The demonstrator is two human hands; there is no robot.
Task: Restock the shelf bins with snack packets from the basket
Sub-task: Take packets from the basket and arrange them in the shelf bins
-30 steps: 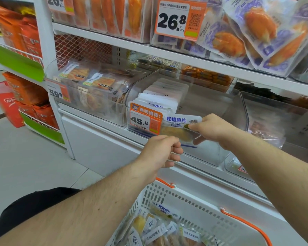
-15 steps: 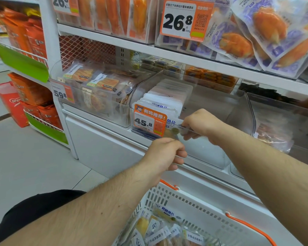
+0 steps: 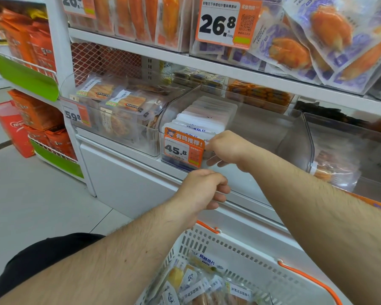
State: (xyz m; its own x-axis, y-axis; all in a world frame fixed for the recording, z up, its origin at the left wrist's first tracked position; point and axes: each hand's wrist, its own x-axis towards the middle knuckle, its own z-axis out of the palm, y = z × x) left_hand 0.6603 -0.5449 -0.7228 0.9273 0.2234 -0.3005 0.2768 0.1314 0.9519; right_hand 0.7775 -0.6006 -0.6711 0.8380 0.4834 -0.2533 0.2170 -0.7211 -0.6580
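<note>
My right hand (image 3: pixel 227 148) reaches down inside the clear shelf bin (image 3: pixel 262 133), just behind its orange 45.8 price tag (image 3: pixel 183 148). Its curled fingers show through the bin's front wall and pinch a white snack packet (image 3: pixel 196 133), which the tag mostly hides. A row of white packets (image 3: pixel 207 115) stands upright along the bin's left side. My left hand (image 3: pixel 202 190) is curled round the bin's lower front edge. Below, a white basket (image 3: pixel 240 245) with orange handles holds several fish-slice packets (image 3: pixel 205 260).
A neighbouring clear bin (image 3: pixel 119 119) on the left holds orange snack bags behind a 59.8 tag. Another bin (image 3: pixel 339 155) sits to the right. The shelf above (image 3: pixel 229 71) carries orange and purple packets. Orange bags fill green-fronted racks (image 3: pixel 24 73) at far left, above tiled floor.
My right hand has pushed the packet down from above the bin's front rim into the bin, behind the price tag. The left hand has stayed at the bin's front edge.
</note>
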